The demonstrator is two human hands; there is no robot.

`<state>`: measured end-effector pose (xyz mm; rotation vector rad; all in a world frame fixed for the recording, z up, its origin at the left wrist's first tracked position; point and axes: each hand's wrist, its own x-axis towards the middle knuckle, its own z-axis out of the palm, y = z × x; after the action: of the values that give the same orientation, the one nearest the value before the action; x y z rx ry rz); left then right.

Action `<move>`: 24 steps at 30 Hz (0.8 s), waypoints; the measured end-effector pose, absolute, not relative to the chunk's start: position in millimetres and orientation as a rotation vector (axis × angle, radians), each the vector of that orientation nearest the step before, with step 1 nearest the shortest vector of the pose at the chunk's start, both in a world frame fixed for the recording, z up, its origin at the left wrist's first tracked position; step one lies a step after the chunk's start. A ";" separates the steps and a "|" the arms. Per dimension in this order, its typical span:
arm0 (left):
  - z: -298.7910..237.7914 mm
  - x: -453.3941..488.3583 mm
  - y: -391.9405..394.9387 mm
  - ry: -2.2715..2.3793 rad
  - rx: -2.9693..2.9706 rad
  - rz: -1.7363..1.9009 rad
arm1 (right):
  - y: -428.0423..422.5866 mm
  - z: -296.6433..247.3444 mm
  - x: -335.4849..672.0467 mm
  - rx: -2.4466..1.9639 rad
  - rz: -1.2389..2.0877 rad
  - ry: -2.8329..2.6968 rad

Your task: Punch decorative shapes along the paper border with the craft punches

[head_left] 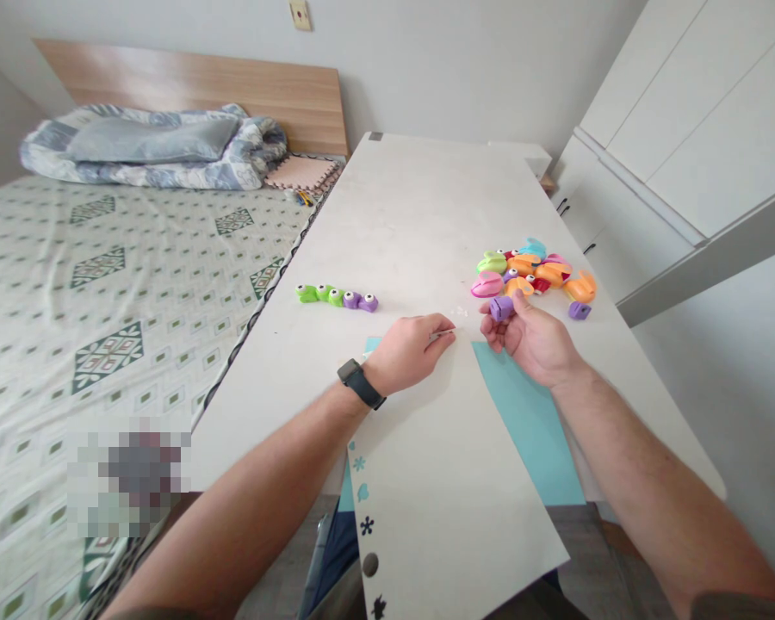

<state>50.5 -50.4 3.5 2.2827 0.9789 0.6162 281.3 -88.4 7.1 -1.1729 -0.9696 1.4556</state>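
The left hand (pixel 410 351) has its thumb and forefinger pinched narrow at the far edge of a white paper sheet (pixel 452 482), apparently gripping it, though the exact contact is too small to tell. The right hand (pixel 546 346) holds a small purple plastic piece with a dark slot (pixel 502 308) between thumb and curled fingers, just above the white bench (pixel 426 207) and apart from the paper. The sheet lies over a turquoise sheet (pixel 536 422) and runs past the bench's near edge, with a line of cut-out shapes (pixel 362 492) down its left side (some show turquoise through them, others dark). That overhang could sag and drag the sheet askew if the left fingers loosen, and the turquoise one might slide with it. A hard tug could crease or tear the pinched edge. Tiny pale scraps (pixel 460 312) lie loose between the hands, where a sweep could scatter them; the right knuckles, near a colourful heap of plastic pieces (pixel 523 264), might knock one out of place
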 end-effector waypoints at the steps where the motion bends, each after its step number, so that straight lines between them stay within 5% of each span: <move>1: 4.0 50.7 -50.4 0.986 2.281 0.616 | -88.3 6.8 281.6 -1.166 1.465 -0.957; 24: 3.6 51.6 -54.5 1.007 2.198 0.711 | -89.9 7.5 278.4 -1.213 1.498 -0.976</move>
<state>51.6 -54.5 3.6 2.1976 1.0072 0.7109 278.4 -89.9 7.5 -1.2127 -0.9759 1.4978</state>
